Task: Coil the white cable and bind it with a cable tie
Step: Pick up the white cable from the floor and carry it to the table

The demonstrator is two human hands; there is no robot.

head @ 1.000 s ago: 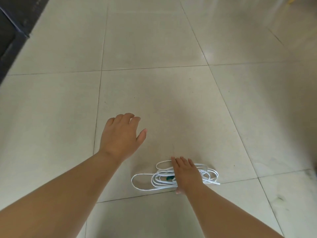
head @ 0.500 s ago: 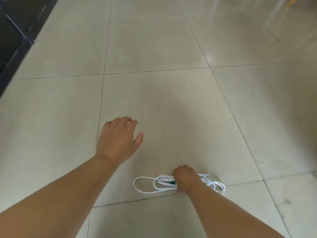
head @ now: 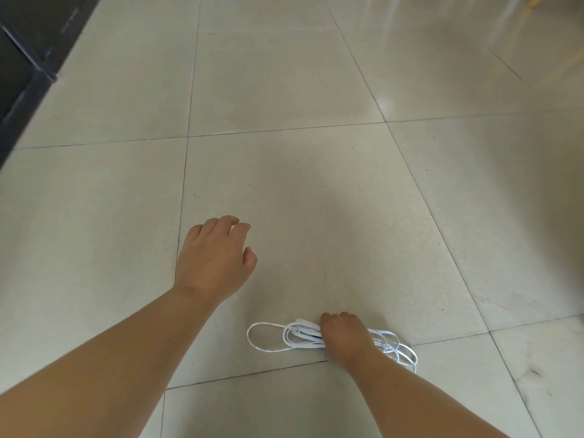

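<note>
Clamped round the middle of the white cable (head: pixel 301 339), low and right of centre on the floor (head: pixel 316 200), the right hand (head: pixel 344 338) should gather every loop before lifting, with the empty, loosely curled left hand (head: pixel 215 260) at centre-left steadying strays.

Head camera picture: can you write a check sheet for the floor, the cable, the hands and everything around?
Surface: pale tiled floor, dark grout lines.
Job's things: white cable, coiled in loose loops on the floor; cable tie not visible.
Clutter: nothing seen.
Grips: right hand grips the coil's middle; left hand holds nothing, fingers loosely curled, apart from the cable.
Cables: only the white cable, loops sticking out both sides of the right hand.
Surroundings: dark strip at upper left; blurred yellow thing at upper right.
</note>
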